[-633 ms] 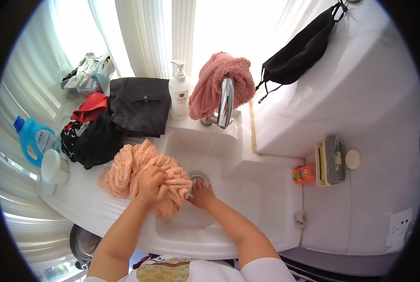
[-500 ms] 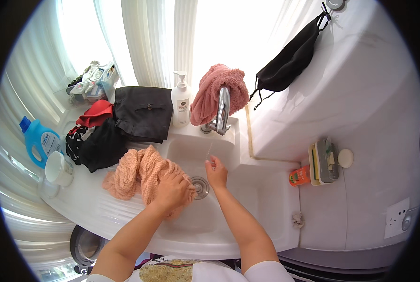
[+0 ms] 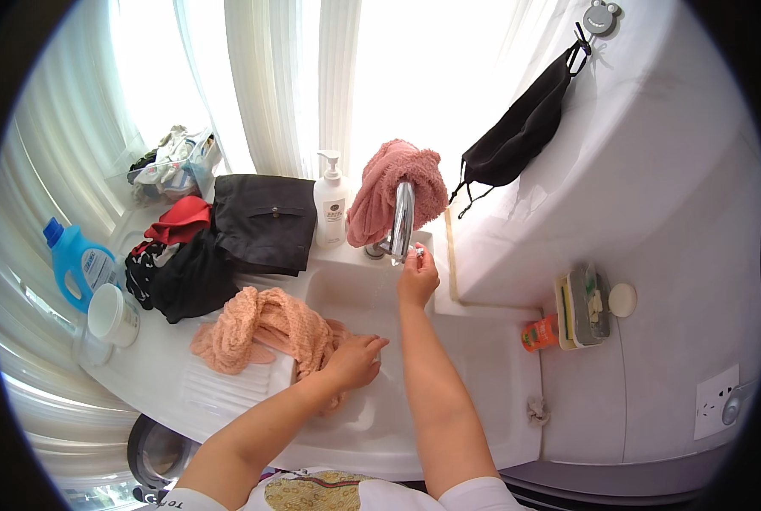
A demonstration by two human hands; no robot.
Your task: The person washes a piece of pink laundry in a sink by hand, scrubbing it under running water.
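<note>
Peach textured cloth [image 3: 288,319] lies crumpled, left fingers [image 3: 370,342] apart, right fingers [image 3: 429,261] pinching faucet handle [image 3: 420,252].

Clock directions are read from the sink [image 3: 346,285]; quantity: one.
Hands: two, left hand [image 3: 357,361] and right hand [image 3: 419,278].
Towels: two, peach towel [image 3: 270,317] at 9 o'clock, pink towel [image 3: 374,203] at 12.
Bottles: three, white bottle [image 3: 330,213] at 11, blue bottle [image 3: 97,260] between 9 and 10, orange bottle [image 3: 541,334] at 3.
Tap [image 3: 404,211]: one, at 12.
Mask [image 3: 517,140]: one, at 1.
Tub [image 3: 113,315]: one, at 9.
Socket [image 3: 714,400]: one, at 3.
</note>
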